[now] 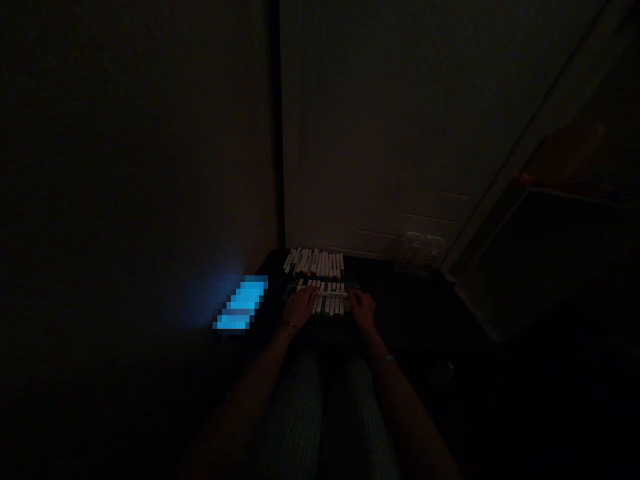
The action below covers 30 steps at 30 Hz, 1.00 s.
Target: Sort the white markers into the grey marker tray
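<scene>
A white marker (332, 293) lies crosswise between my two hands, over a row of markers (330, 307) that point away from me. My left hand (300, 307) is closed with its fingertips at the marker's left end. At the other end, the fingers of my right hand (362, 309) pinch it. Just beyond, a second group of white markers (316, 263) lies side by side on the dark table, some slightly slanted. A few coloured ends show faintly. The dim light hides fine detail of the fingers.
A glowing blurred screen (241, 303) stands to the left beside the wall. Clear plastic containers (421, 252) sit at the back right of the dark table (420, 313). A light wall (370, 133) rises behind it, and a box-like piece of furniture (530, 253) is at the right.
</scene>
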Motion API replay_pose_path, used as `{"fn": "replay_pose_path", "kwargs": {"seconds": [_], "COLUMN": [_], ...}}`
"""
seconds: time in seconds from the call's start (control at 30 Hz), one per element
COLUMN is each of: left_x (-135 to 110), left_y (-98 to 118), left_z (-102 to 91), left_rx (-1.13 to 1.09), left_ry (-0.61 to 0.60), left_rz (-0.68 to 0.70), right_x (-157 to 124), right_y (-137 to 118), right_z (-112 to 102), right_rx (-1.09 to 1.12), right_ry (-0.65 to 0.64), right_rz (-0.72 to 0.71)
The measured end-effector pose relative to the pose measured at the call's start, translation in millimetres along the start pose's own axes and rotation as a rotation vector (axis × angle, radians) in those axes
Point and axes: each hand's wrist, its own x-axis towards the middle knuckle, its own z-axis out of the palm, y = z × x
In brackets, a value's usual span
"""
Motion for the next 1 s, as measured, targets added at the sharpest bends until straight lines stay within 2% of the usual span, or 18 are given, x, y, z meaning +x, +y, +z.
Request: {"fn": "replay_pose_path", "kwargs": {"seconds": [0.63,1.0], "left_x": [0.7,1.1], "left_y": [5.6,1.0], "left_z": [-2.3,3.3], "left_rx": [0.045,0.017], "left_ry": [-0.058,0.003], "left_rz": [-0.002,0.028], "right_x": [1.7,0.5], "right_y": [3.9,2.0], "right_z": [1.5,-0.6], "right_rx": [-0.06,-0.019], "right_ry": [0.021,0.0], "right_rz": [0.03,-0.011]}}
